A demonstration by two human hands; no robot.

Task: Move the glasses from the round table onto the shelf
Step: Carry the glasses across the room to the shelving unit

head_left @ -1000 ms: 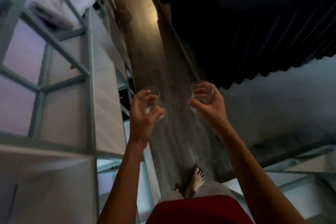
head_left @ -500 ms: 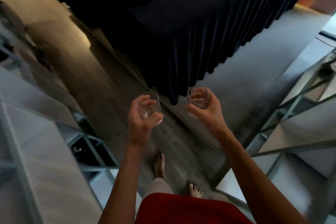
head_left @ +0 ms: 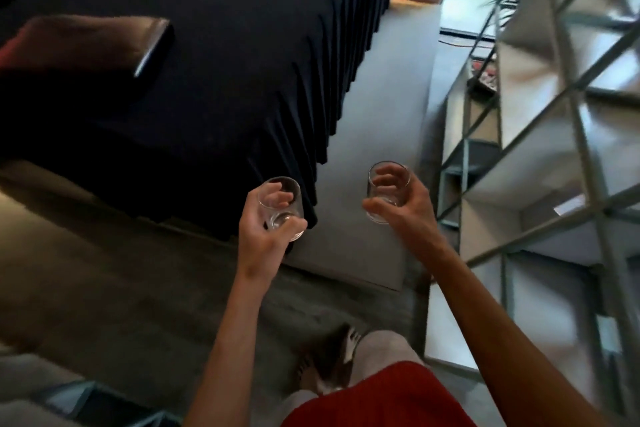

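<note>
Both glasses are off the table and up in the air right now, one per hand. The left hand (head_left: 263, 236) has its fingers and thumb curled round a short clear stemless drinking glass (head_left: 289, 218), which tilts a bit toward the camera so you can see down into it. The right hand (head_left: 412, 208) wraps a second clear tumbler of the same kind (head_left: 389, 199), thumb across the near side, fingers showing through the far wall. Both look empty, though they're a little blurry.

Handling-wise I'd guess these are light, rigid, smooth enough to slip, and of course breakable. Round the body mid-height, like now, seems the right hold. Keep off the rim (thin glass, easiest spot to chip). Set them down base first and gently, since a hard shelf board won't forgive a knock.

The tall grey metal-framed shelf unit with pale boards (head_left: 498, 184) runs up the right side, near the right hand, and the boards in view look mostly bare. So I'd call this the carry stage, placing not done yet. Ahead and to the left is a table draped in a dark pleated cloth (head_left: 263, 80); I can't tell its shape from here. Underfoot there's a grey floor mat (head_left: 363, 246) over darker flooring (head_left: 104, 281).
</note>
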